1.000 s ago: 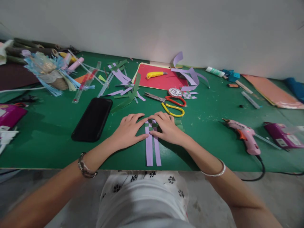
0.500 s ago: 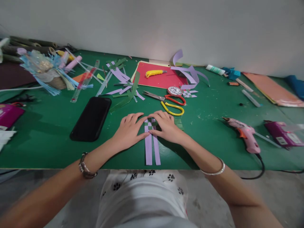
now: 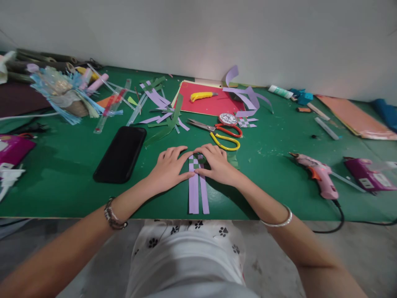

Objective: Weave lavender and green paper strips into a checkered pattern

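Note:
A small checkered weave of purple and green paper strips (image 3: 195,162) lies flat on the table in front of me, its purple ends hanging toward the near edge. At its left side, my left hand (image 3: 169,167) holds the weave with thumb and forefinger. From the right, my right hand (image 3: 218,165) grips it the same way, covering part of it. Green strip ends (image 3: 233,160) stick out beyond the right hand. Just behind lie scissors (image 3: 221,133) with one red and one yellow handle.
A black phone (image 3: 120,155) lies left of my hands. A pink glue gun (image 3: 319,174) with a cord is at the right. Behind are a yellow cutter (image 3: 201,96) on red paper (image 3: 214,108), loose purple strips (image 3: 248,97) and a round patterned tin (image 3: 228,119).
Both hands stay on the woven strips with almost no movement. The view has shifted very slightly.

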### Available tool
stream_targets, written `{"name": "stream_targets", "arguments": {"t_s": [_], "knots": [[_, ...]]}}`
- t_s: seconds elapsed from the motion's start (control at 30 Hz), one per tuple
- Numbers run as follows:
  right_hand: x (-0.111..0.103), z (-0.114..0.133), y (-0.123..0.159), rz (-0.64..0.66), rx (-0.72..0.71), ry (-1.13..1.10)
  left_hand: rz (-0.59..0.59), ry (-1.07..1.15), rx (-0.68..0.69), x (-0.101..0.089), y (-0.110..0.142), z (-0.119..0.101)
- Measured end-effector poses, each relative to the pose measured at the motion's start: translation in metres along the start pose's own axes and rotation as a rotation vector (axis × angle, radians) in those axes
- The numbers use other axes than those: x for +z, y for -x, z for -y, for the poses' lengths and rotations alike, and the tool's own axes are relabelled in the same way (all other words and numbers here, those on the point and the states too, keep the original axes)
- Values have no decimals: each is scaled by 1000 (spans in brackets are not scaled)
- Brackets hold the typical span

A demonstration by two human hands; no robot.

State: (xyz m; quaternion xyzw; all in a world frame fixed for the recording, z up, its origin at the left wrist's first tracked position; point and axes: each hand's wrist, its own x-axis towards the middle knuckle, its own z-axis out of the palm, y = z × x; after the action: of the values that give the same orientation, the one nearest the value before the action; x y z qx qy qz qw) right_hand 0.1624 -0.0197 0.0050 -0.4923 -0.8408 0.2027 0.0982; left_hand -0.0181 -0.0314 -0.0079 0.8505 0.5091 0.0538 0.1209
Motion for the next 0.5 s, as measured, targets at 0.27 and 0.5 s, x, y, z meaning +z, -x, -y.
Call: {"name": "stream_targets", "arguments": {"t_s": [0.27,0.5], "knots": [[-2,2,0,21,11,10,16,2,-6,-3,0,2],[-1,-3,3,12,-62,17,15,-12,12,-3,-2,5]]}}
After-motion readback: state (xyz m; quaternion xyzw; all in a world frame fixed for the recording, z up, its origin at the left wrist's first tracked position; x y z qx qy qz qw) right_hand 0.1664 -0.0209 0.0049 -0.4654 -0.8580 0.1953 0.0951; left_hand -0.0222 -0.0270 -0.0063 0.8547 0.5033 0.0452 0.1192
